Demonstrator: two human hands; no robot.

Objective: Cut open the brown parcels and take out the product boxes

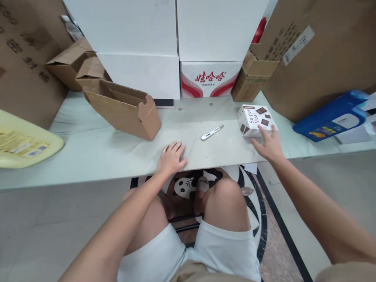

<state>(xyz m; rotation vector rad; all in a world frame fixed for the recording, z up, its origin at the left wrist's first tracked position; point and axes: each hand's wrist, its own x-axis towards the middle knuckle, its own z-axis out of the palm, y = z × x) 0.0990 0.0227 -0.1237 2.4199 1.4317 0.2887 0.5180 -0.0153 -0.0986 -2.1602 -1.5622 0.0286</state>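
Observation:
My left hand (172,158) lies palm down near the front edge of the table, its fingers a little apart and nothing in it. To its right a white digital thermometer (212,132) lies slantwise on the table cover. My right hand (269,145) reaches to a small white "Super Meal" box (255,119) with brown chocolate squares printed on it. Spread fingers rest at the box's front and right edge; the hand is not wrapped round it. Left of centre stands an open-topped brown cardboard box (123,113).
A yellow bottle (28,141) lies at the left, a blue bottle (329,115) at the right. White cartons (138,27) and a red-and-white carton (210,79) wall off the back. A dark flat object (164,103) lies before them. A narrow brown box (249,80) stands back right.

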